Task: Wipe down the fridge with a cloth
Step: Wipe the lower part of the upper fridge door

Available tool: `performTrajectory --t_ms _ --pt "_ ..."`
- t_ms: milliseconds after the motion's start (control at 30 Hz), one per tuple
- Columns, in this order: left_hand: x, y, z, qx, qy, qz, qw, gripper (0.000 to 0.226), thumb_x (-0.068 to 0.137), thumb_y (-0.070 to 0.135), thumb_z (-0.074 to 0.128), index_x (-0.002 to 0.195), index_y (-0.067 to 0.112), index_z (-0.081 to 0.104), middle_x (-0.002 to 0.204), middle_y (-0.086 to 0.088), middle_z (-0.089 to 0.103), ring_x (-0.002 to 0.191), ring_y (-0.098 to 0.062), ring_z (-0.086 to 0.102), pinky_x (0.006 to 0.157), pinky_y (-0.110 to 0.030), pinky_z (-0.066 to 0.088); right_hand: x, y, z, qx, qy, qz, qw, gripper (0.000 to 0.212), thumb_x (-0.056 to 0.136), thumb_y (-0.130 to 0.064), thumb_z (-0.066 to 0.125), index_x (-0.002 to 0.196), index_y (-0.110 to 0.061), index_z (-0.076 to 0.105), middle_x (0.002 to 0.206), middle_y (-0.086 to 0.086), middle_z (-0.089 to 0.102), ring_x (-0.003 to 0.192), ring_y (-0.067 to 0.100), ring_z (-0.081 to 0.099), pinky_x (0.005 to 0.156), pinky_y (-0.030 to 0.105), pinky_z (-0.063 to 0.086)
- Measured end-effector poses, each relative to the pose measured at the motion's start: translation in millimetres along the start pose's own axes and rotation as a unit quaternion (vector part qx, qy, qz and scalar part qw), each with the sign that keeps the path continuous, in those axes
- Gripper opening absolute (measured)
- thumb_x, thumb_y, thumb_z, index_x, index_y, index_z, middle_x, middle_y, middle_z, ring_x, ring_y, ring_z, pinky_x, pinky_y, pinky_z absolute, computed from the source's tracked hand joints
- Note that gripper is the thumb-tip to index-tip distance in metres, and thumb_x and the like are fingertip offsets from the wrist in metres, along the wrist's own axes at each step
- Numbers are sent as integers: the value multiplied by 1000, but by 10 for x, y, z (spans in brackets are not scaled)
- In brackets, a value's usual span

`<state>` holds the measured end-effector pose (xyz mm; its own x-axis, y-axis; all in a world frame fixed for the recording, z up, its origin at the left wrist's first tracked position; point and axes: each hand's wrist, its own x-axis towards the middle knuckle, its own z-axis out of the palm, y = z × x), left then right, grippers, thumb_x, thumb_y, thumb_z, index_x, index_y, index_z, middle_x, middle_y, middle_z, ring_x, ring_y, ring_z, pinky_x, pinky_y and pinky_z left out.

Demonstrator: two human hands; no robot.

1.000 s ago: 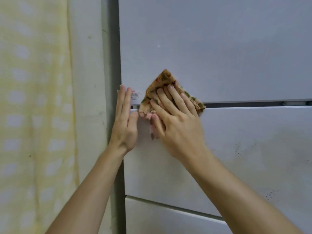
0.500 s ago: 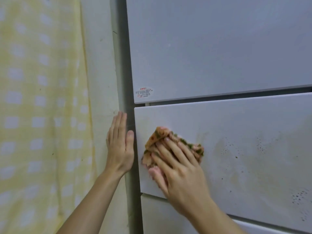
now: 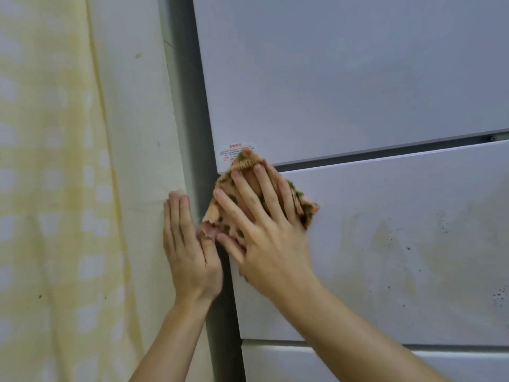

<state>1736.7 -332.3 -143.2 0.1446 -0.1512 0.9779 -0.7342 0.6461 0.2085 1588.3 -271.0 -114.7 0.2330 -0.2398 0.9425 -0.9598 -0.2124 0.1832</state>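
Observation:
The pale grey fridge (image 3: 358, 78) fills the right of the view, with an upper door, a middle drawer front (image 3: 399, 216) and a lower drawer front. An orange cloth with green spots (image 3: 245, 164) lies flat against the top left corner of the middle drawer front, its tip over the gap below the upper door. My right hand (image 3: 264, 238) presses on the cloth with fingers spread. My left hand (image 3: 187, 249) rests flat, fingers together, on the fridge's left side edge, holding nothing.
A small printed sticker (image 3: 234, 151) sits at the upper door's lower left corner. Yellowish stains and dark specks (image 3: 413, 244) mark the middle drawer front to the right. A cream wall (image 3: 137, 133) and a yellow checked curtain (image 3: 49, 188) stand to the left.
My right hand slid the cloth down the middle drawer front, then back up to its top left corner. My left hand stayed flat on the fridge's left edge.

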Motion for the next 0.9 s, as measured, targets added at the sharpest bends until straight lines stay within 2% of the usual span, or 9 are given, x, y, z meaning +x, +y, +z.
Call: performTrajectory --t_ms 200,333,500,667,800,900 --pt "-14 -44 -14 -97 24 -2 995 58 107 26 24 163 8 29 173 -1 21 162 -17 12 132 -41 11 -19 -53 131 -33 49 -17 998 56 112 -42 38 165 -24 28 174 4 17 162 25 6 131 50 12" --pt "-5 -45 -66 -140 14 -13 990 58 109 28 20 161 8 33 173 1 22 162 -16 13 132 -44 13 -363 -99 204 -48 36 -54 997 58 110 -34 46 164 -20 29 173 3 20 162 24 12 130 49 19" --pt "-9 -44 -62 -122 28 4 992 57 108 27 24 159 5 36 171 -5 27 161 -20 17 131 -42 14 -1159 -51 309 -49 20 -135 989 57 102 -38 58 157 -28 46 167 -1 36 158 22 28 127 45 25" --pt "-82 0 -75 -88 8 14 996 57 107 28 29 159 5 36 173 -4 24 162 -21 13 132 -45 13 -1336 105 250 -41 -9 -192 980 56 104 -38 54 158 -31 43 167 -5 36 157 19 29 129 42 22" --pt "-80 -58 -124 -65 -1 21 998 58 107 27 30 159 4 35 172 -6 25 162 -23 15 129 -53 17 -672 93 121 17 28 -125 992 50 108 -32 48 157 -25 46 167 0 36 159 23 24 126 49 28" --pt "-96 -77 -165 -72 -17 18 997 58 108 27 27 162 7 30 173 -3 22 162 -20 13 130 -53 15 -23 17 54 -2 53 -54 997 52 111 -34 42 161 -22 38 171 4 27 161 25 15 129 51 19"
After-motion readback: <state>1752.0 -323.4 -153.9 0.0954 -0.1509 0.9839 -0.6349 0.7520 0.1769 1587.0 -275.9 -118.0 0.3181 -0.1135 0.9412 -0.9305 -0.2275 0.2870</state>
